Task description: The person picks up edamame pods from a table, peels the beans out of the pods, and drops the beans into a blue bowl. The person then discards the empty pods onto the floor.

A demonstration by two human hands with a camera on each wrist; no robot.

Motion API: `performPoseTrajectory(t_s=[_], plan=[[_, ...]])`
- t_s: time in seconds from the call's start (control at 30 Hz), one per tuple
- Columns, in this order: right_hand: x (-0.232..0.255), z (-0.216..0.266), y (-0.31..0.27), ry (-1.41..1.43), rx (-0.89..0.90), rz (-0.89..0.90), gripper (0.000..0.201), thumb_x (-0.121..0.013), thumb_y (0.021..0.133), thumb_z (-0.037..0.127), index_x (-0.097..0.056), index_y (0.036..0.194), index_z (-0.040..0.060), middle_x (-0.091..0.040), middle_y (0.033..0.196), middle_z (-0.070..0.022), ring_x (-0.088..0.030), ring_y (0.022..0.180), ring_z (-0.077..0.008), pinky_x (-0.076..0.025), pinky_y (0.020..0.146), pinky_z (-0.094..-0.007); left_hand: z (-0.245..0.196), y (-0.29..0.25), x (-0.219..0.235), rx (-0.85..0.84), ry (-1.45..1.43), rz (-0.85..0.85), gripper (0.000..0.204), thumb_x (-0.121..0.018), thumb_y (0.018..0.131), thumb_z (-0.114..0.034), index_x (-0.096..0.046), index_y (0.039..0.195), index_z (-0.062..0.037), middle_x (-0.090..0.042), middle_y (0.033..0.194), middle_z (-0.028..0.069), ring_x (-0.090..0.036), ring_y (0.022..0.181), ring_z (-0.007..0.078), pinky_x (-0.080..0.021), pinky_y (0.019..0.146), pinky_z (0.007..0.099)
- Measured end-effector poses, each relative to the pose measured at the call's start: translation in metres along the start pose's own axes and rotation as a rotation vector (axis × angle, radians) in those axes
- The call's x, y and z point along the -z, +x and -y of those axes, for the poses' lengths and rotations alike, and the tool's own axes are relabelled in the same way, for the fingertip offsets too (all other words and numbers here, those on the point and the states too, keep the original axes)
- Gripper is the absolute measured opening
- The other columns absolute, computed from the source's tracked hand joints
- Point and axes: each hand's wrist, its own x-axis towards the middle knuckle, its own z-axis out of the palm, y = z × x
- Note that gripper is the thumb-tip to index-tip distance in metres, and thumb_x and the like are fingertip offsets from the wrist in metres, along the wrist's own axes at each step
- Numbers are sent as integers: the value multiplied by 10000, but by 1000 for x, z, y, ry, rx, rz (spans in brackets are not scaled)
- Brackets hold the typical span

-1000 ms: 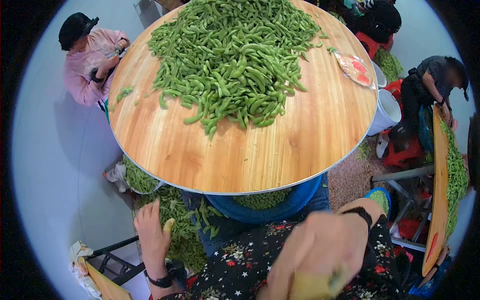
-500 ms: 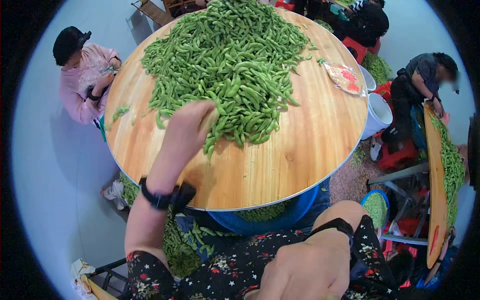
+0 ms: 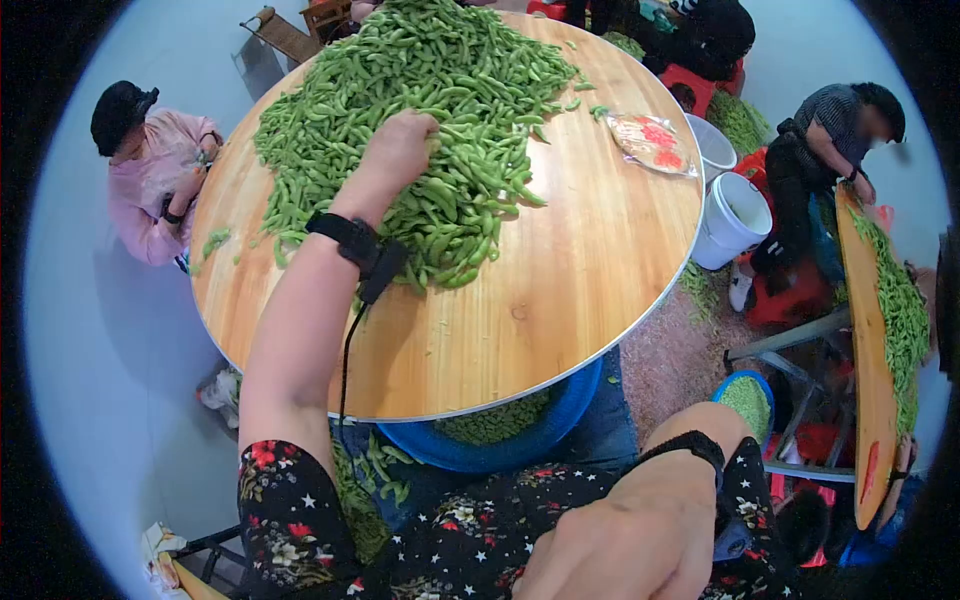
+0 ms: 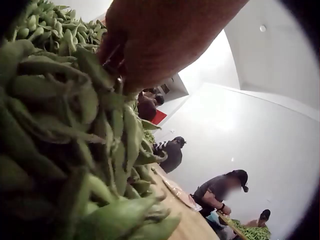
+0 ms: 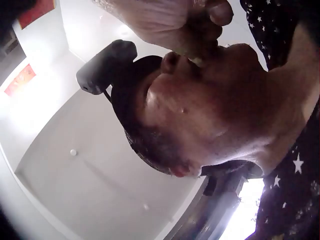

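A large heap of green edamame pods point(image 3: 440, 195) covers the far part of a round wooden table point(image 3: 560, 290). My left hand point(image 3: 395, 150) reaches over the table into the heap, its fingers bent among the pods and the tips hidden. Seen from the left wrist, pods point(image 4: 115, 215) fill the near side, below and beside the hand point(image 4: 150, 45). My right hand point(image 3: 625, 535) is raised close to the head camera, back of the hand showing. In the right wrist view, the right hand's curled fingers point(image 5: 200, 30) are at my mouth; I cannot tell what they hold.
A blue basin point(image 3: 490, 430) of green beans sits below the table edge. A sealed clear packet point(image 3: 650, 143) lies on the table's right side, with a white bucket point(image 3: 738, 212) beyond. Other people sit left and right, near another board point(image 3: 865, 400) of pods.
My left hand has risen from below the table's left edge, across the tabletop and further into the heap. The right hand stays up near the head, its back now turned to the camera.
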Motion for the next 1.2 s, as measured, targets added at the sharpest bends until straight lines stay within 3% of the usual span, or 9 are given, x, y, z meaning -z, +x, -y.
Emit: performPoseTrajectory(t_s=[0.1,0.13,0.2,0.3,0.63,0.8,0.97,1.03,1.2], plan=[[11,-13,-42,-87,-212,141,230,-511,944,185,-541,887,-35,-547,894,-241,-563,858,-399,-478,740,-436,-25,-9,25,81,-129,24,194,-659,774,-109,-627,954,-46,-611,945,156,-588,935,341,-470,815,405],[7,-23,-37,-175,-165,-96,213,-637,805,134,-469,789,3,-479,728,-106,-500,653,-281,-429,610,-338,-33,-17,32,-16,-77,-89,160,-651,789,-109,-613,938,-65,-608,933,139,-599,916,339,-488,775,398],[27,-51,-67,-311,-314,-173,223,-683,773,151,-508,752,14,-535,737,-81,-550,682,-224,-442,620,-330,-58,-37,52,0,-24,-154,158,-625,797,-95,-608,953,-80,-602,924,123,-603,887,326,-496,723,399],[54,-88,-108,-622,-866,-292,181,-664,816,150,-550,821,9,-590,764,-103,-591,708,-235,-456,639,-319,-99,-82,69,22,-6,-254,179,-586,812,-81,-587,991,-89,-598,873,112,-619,779,312,-503,604,395],[73,-91,-135,-444,-1214,-147,367,-448,984,262,-502,1253,18,-610,1099,-117,-561,1010,-201,-420,917,-337,-188,-237,63,516,-724,-83,253,-569,865,-153,-613,1091,-47,-659,929,189,-653,865,342,-531,739,387],[69,-56,-116,-92,-1009,-718,437,-522,945,240,-476,1310,4,-629,892,-69,-564,695,-98,-410,579,-214,-176,-250,88,409,-1012,62,415,-487,910,-97,-447,1315,-17,-522,1259,228,-541,1118,377,-446,936,380],[82,-89,-71,-369,-858,-764,253,-474,968,204,-573,1091,7,-632,805,-70,-590,693,-125,-456,562,-276,-165,-254,65,404,-1054,-35,408,-460,955,-155,-441,1330,7,-561,1247,187,-566,1133,278,-448,949,362],[87,-111,-77,-674,-677,-718,210,-455,974,188,-579,991,19,-621,769,-71,-593,642,-136,-467,546,-294,-158,-248,64,499,-1087,-23,414,-505,915,-109,-470,1314,-5,-595,1189,205,-610,1063,312,-480,903,371],[77,-112,-70,-614,-697,-819,197,-439,970,178,-526,1058,25,-572,718,-42,-545,542,-121,-443,497,-278,-152,-239,76,595,-1107,-1,344,-476,965,-156,-531,1275,-16,-645,832,66,-541,677,88,-464,630,246]])
